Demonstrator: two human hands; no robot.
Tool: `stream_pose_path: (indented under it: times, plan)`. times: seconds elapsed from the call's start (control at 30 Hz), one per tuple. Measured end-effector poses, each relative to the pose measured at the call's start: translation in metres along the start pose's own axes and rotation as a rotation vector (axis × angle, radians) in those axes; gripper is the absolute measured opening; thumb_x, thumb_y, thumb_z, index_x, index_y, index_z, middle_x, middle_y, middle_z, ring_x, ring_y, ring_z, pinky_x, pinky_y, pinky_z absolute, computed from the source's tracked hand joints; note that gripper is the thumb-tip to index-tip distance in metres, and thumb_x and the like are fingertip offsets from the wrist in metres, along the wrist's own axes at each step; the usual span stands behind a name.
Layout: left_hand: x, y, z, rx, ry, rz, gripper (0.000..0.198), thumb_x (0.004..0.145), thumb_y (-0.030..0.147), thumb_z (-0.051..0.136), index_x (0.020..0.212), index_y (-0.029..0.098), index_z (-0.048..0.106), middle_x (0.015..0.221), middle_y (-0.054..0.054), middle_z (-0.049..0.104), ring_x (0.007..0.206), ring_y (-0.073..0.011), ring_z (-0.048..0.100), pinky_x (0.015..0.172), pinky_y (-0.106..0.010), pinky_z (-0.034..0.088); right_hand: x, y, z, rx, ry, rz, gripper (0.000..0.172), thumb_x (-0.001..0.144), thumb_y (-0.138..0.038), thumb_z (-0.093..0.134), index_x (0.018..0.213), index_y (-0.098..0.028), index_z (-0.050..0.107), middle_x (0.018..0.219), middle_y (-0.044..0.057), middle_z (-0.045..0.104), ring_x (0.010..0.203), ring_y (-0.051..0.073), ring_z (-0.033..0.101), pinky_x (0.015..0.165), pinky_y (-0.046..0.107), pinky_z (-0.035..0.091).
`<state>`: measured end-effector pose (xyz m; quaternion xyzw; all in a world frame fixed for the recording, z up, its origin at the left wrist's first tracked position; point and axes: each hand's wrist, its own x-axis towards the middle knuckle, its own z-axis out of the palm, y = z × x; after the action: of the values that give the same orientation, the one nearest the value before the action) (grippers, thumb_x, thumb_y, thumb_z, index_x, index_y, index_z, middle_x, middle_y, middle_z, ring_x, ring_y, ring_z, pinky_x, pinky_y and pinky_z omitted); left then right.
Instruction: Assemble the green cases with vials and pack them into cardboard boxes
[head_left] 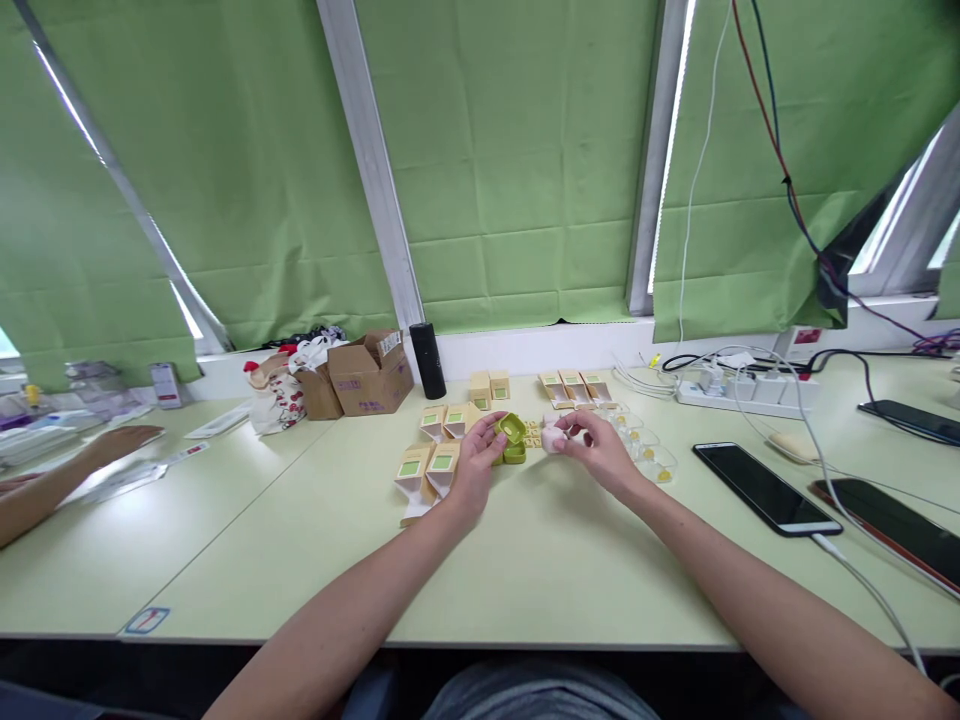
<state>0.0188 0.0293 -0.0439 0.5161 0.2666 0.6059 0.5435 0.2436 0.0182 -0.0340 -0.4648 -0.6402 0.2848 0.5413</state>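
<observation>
My left hand [475,458] is closed on a small olive-green case [513,430], its lid standing open. My right hand [598,447] pinches a small pale pink-white case [553,439] just to the right of it. Several little yellow square pieces [532,434] lie on the table between the two hands. Right of my right hand are several clear plastic holders [651,455] with yellow centres. Small cream boxes with green labels [412,470] stand beside my left hand, and more cream boxes [574,388] are behind my right hand.
A black cylinder [427,361] and an opened cardboard box [370,374] stand at the back. Phones [765,488] with charging cables and a power strip [750,390] occupy the right side. At far left, another person's arm [82,470] rests over papers.
</observation>
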Motion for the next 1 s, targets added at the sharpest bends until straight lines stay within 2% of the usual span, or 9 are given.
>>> stream_pose_path:
  times: [0.07,0.13,0.27,0.63,0.8,1.0]
  plan:
    - [0.0,-0.001,0.0,0.003,0.001,-0.002,0.057,0.077,0.046,0.093,0.123,0.02,0.073,0.118,-0.011,0.079,0.108,-0.0247,0.071,0.098,-0.039,0.052,0.0,0.003,0.006,0.372,-0.054,0.122,0.034,0.071,-0.047,0.083,0.092,-0.021,0.076,0.093,0.007,0.071,0.079,0.021,0.055,0.073,0.037,0.042]
    - [0.0,-0.001,0.0,0.005,0.001,-0.003,0.057,0.076,0.048,0.094,0.122,0.019,0.074,0.117,-0.011,0.079,0.108,-0.025,0.072,0.098,-0.039,0.052,-0.002,0.003,0.01,0.625,-0.105,0.214,0.04,0.067,-0.049,0.09,0.092,-0.02,0.079,0.09,0.007,0.071,0.074,0.018,0.053,0.067,0.034,0.04]
    - [0.0,0.0,0.002,0.007,0.011,-0.005,0.058,0.075,0.05,0.094,0.121,0.019,0.075,0.115,-0.01,0.08,0.106,-0.0244,0.072,0.096,-0.037,0.053,-0.007,0.003,0.014,0.839,-0.139,0.302,0.041,0.063,-0.045,0.1,0.09,-0.02,0.081,0.097,0.009,0.074,0.083,0.02,0.058,0.067,0.032,0.046]
    - [-0.001,-0.003,0.001,0.063,-0.054,-0.017,0.057,0.08,0.053,0.09,0.124,0.019,0.076,0.107,-0.008,0.078,0.097,-0.0221,0.071,0.092,-0.035,0.053,-0.012,0.002,0.017,0.869,-0.187,0.304,0.046,0.066,-0.041,0.1,0.099,-0.022,0.074,0.101,0.008,0.078,0.095,0.026,0.072,0.076,0.037,0.056]
    - [0.0,-0.005,-0.001,0.066,-0.066,-0.008,0.055,0.081,0.054,0.09,0.123,0.02,0.078,0.108,-0.008,0.078,0.099,-0.0223,0.071,0.095,-0.036,0.054,-0.014,-0.002,0.018,0.823,-0.181,0.282,0.051,0.064,-0.044,0.1,0.1,-0.024,0.071,0.099,0.006,0.077,0.092,0.025,0.072,0.074,0.037,0.058]
    - [-0.001,-0.003,0.001,0.093,-0.06,-0.009,0.056,0.081,0.056,0.089,0.123,0.02,0.079,0.106,-0.008,0.078,0.102,-0.0239,0.072,0.097,-0.038,0.054,-0.016,-0.006,0.018,0.852,-0.2,0.245,0.048,0.064,-0.039,0.1,0.099,-0.025,0.07,0.099,0.003,0.073,0.091,0.024,0.072,0.076,0.037,0.058]
